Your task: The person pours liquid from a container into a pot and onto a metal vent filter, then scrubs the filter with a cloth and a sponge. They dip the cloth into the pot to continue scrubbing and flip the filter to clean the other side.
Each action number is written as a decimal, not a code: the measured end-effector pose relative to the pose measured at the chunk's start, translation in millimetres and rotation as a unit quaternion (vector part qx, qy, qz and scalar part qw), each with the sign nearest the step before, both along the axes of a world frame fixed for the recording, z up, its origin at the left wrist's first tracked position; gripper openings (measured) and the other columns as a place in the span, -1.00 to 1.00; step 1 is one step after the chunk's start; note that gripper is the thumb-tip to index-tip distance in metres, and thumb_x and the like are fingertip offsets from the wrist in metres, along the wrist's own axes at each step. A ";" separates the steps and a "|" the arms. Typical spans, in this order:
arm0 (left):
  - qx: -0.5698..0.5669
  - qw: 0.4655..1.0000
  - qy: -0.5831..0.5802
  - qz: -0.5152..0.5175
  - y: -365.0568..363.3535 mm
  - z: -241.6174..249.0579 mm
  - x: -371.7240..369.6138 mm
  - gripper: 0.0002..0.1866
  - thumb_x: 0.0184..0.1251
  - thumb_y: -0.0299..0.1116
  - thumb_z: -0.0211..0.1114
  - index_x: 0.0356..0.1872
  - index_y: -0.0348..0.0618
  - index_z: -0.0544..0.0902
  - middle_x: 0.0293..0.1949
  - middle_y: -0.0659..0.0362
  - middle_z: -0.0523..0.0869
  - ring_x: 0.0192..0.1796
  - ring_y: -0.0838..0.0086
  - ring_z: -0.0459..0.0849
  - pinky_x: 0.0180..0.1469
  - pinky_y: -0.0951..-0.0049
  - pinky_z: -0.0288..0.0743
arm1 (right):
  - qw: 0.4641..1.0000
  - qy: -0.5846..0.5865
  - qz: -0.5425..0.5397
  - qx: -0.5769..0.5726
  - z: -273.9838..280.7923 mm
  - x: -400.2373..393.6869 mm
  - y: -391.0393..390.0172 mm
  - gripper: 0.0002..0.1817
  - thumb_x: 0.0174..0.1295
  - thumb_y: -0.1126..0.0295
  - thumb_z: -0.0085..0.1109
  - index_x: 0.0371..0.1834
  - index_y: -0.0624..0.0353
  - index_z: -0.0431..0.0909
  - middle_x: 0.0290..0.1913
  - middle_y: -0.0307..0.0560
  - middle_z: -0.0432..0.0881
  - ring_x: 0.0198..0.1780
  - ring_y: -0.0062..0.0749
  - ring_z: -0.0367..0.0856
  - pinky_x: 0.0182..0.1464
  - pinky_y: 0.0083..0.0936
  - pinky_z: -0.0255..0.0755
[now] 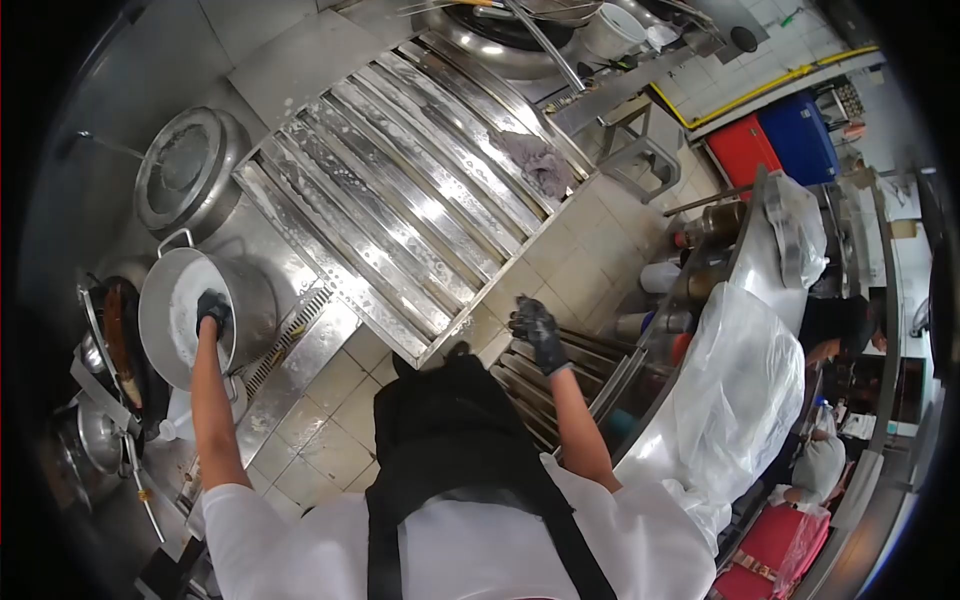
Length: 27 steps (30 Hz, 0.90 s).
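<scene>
My left hand (213, 311), in a black glove, reaches into a large metal pot (250, 305) that has whitish, sudsy liquid inside; its fingers are too hidden to read. My right hand (538, 335), also gloved in black, hangs over the floor beside the metal filter panel (400, 190), apart from it, with its fingers partly curled and nothing clearly visible in them. The slatted panel is wet with foam and lies across the metal counter. A grey cloth (537, 163) rests on its far right part.
A round metal lid or pan (182, 172) stands at the upper left. More slatted panels (545, 385) are low at my right. Plastic sheeting (735, 380) covers a counter on the right, where other people are partly visible. A grey stool (640, 150) stands beyond.
</scene>
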<state>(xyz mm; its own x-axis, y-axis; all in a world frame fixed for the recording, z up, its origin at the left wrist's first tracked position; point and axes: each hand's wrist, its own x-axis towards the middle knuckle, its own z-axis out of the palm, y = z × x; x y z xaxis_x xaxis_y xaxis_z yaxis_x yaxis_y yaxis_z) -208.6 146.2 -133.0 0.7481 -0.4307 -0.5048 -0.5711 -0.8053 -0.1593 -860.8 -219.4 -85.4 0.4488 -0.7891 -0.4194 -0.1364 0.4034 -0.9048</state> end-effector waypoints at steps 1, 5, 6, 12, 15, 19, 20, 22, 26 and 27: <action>-0.167 0.980 0.006 0.112 18.0 -19.6 18.9 -0.55 0.41 -0.19 0.09 0.20 -0.25 0.55 0.20 -0.08 0.59 0.20 0.11 0.59 0.15 0.24 0.51 | 0.996 -0.017 -0.043 0.071 5.0 -5.6 -10.2 -0.72 0.41 0.09 0.11 -0.02 0.00 0.56 -0.35 -0.27 0.62 -0.43 -0.58 0.58 -0.41 -0.61 0.45; -0.124 0.990 -0.063 -0.036 42.3 11.4 15.7 -0.53 0.42 -0.18 0.05 0.25 -0.19 0.52 0.24 -0.02 0.57 0.27 0.16 0.52 0.28 0.25 0.35 | 0.981 0.052 -0.131 0.135 -31.0 -37.2 -74.5 -0.77 0.37 0.07 0.15 -0.20 -0.05 0.59 -0.51 -0.27 0.60 -0.57 -0.58 0.53 -0.53 -0.61 0.41; -0.023 0.985 -0.089 -0.145 36.5 29.7 2.4 -0.51 0.43 -0.19 0.01 0.28 -0.19 0.50 0.25 0.01 0.56 0.31 0.18 0.48 0.35 0.25 0.26 | 0.983 0.050 -0.145 0.105 -38.6 -46.1 -87.9 -0.75 0.37 0.05 0.15 -0.23 -0.04 0.60 -0.51 -0.26 0.61 -0.56 -0.57 0.53 -0.54 -0.60 0.40; -0.028 0.924 -0.338 -0.178 -21.9 101.0 -29.1 -0.47 0.42 -0.30 -0.07 0.36 -0.31 0.39 0.28 0.00 0.52 0.38 0.27 0.39 0.47 0.30 0.09 | 0.947 -0.090 -0.243 0.188 -3.8 -66.9 -159.0 -0.57 0.34 0.01 0.15 0.04 0.11 0.53 -0.29 -0.04 0.61 -0.31 -0.35 0.64 -0.24 -0.46 0.58; -0.699 0.687 -0.104 0.169 -164.7 201.5 -138.3 -0.55 0.46 -0.38 0.13 0.29 -0.40 0.44 0.20 0.03 0.60 0.18 0.31 0.61 0.20 0.41 0.53 | 0.985 0.013 -0.131 0.111 -56.6 -85.6 -209.9 -0.52 0.35 0.06 0.17 0.20 0.11 0.49 -0.12 -0.17 0.65 -0.23 -0.41 0.66 -0.20 -0.44 0.57; -0.566 0.776 -0.182 0.211 -341.0 220.7 -253.8 -0.54 0.33 -0.30 0.33 0.22 -0.22 0.53 0.03 0.12 0.70 -0.01 0.37 0.69 0.11 0.33 0.54 | 0.990 -0.136 0.038 -0.026 -34.8 -52.5 -254.0 -0.58 0.45 0.24 0.03 0.32 0.10 0.42 -0.03 -0.22 0.63 -0.14 -0.45 0.63 -0.20 -0.46 0.58; -0.574 0.779 -0.202 0.152 -382.9 208.6 -285.1 -0.53 0.32 -0.35 0.29 0.25 -0.20 0.51 0.09 0.08 0.66 0.06 0.32 0.66 0.14 0.32 0.52 | 0.988 -0.141 0.060 0.026 -6.2 -43.6 -266.3 -0.55 0.46 0.28 0.02 0.37 0.13 0.36 0.13 -0.20 0.55 0.00 -0.48 0.59 -0.13 -0.49 0.58; -0.635 0.738 -0.228 0.004 -468.9 174.0 -351.2 -0.48 0.28 -0.45 0.22 0.30 -0.17 0.46 0.21 0.02 0.58 0.19 0.23 0.60 0.20 0.31 0.49 | 0.982 -0.145 0.088 0.079 43.0 -21.9 -284.5 -0.52 0.46 0.31 0.01 0.41 0.17 0.31 0.30 -0.17 0.46 0.13 -0.50 0.55 -0.07 -0.53 0.58; -0.640 0.745 -0.152 -0.111 -598.9 108.9 -441.3 -0.40 0.13 -0.52 0.26 0.29 -0.06 0.49 0.22 0.04 0.58 0.22 0.08 0.58 0.25 0.23 0.48 | 0.965 -0.242 0.001 0.097 54.6 28.1 -323.1 -0.51 0.48 0.32 -0.03 0.43 0.21 0.26 0.41 -0.10 0.32 0.32 -0.40 0.41 0.08 -0.37 0.55; -0.653 0.737 -0.102 -0.144 -618.9 105.6 -458.5 -0.46 0.12 -0.50 0.25 0.22 -0.12 0.55 0.15 -0.02 0.62 0.17 0.08 0.62 0.24 0.24 0.48 | 0.983 -0.100 -0.008 -0.152 58.4 41.3 -331.7 -0.42 0.39 0.28 0.12 0.42 0.23 0.26 0.42 -0.03 0.32 0.39 -0.22 0.30 0.28 -0.22 0.27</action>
<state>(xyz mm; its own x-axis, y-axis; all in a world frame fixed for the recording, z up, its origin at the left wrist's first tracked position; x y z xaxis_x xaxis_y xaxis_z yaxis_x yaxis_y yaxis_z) -667.1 -472.8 -27.3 0.5344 -0.6051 0.5901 -0.8192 -0.1990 0.5378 -819.5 -551.1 -27.0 0.4848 -0.8720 -0.0680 0.0606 0.1111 -0.9920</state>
